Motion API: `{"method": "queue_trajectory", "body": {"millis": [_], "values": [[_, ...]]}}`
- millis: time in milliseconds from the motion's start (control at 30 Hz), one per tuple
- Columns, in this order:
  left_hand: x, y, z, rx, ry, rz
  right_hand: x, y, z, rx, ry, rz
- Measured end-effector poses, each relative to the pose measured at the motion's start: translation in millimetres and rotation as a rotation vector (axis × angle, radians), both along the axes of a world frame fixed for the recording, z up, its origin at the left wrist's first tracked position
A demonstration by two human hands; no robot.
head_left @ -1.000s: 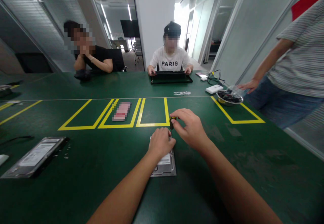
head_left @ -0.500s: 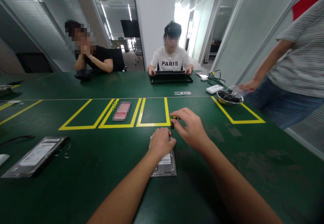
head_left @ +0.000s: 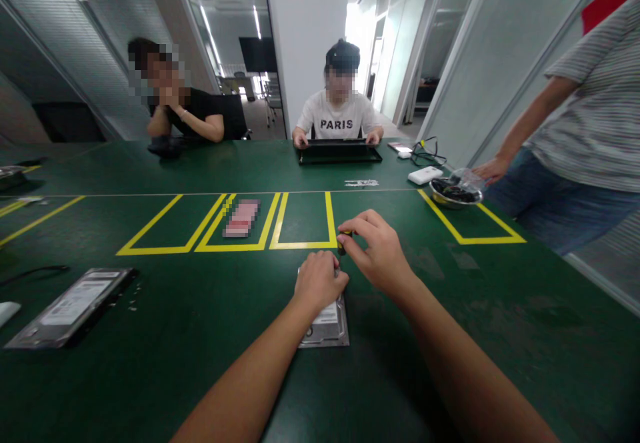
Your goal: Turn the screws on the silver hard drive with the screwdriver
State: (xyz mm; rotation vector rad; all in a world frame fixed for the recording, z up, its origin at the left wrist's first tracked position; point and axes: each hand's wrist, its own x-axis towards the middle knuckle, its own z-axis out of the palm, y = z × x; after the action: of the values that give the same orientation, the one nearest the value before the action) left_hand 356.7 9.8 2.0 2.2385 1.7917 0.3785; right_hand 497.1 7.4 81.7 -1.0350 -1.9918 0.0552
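Note:
Under my left hand [head_left: 320, 284] lies a silver hard drive [head_left: 327, 335] with a white label, flat on the green table. My left fingers curl over its far part and hide much of it, the thumb pointing right. Between the thumb and fingertips of my right hand [head_left: 377, 251] is a short screwdriver [head_left: 341, 245] with a black and yellow handle. It stands roughly upright above the drive's far right corner; its tip is too small to tell whether it touches.
A second hard drive [head_left: 75, 306] lies at left beside several tiny screws [head_left: 134, 299]. Yellow tape [head_left: 300, 245] marks rectangles, one with a blurred pinkish object [head_left: 242, 218]. A metal bowl [head_left: 455, 196] stands at right. One person [head_left: 336, 113] opposite holds a black tray-like frame [head_left: 340, 152].
My right fingers have shifted slightly around the screwdriver's handle, showing less yellow now. My left hand and the hard drive stay in place.

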Motion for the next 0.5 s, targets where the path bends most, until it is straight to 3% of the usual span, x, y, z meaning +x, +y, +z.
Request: {"method": "queue_trajectory", "body": {"millis": [500], "values": [[-0.7, 1.2, -4.1, 0.032, -0.022, -0.02, 0.3, -0.4, -1.8, 0.012, 0.004, 0.026]]}}
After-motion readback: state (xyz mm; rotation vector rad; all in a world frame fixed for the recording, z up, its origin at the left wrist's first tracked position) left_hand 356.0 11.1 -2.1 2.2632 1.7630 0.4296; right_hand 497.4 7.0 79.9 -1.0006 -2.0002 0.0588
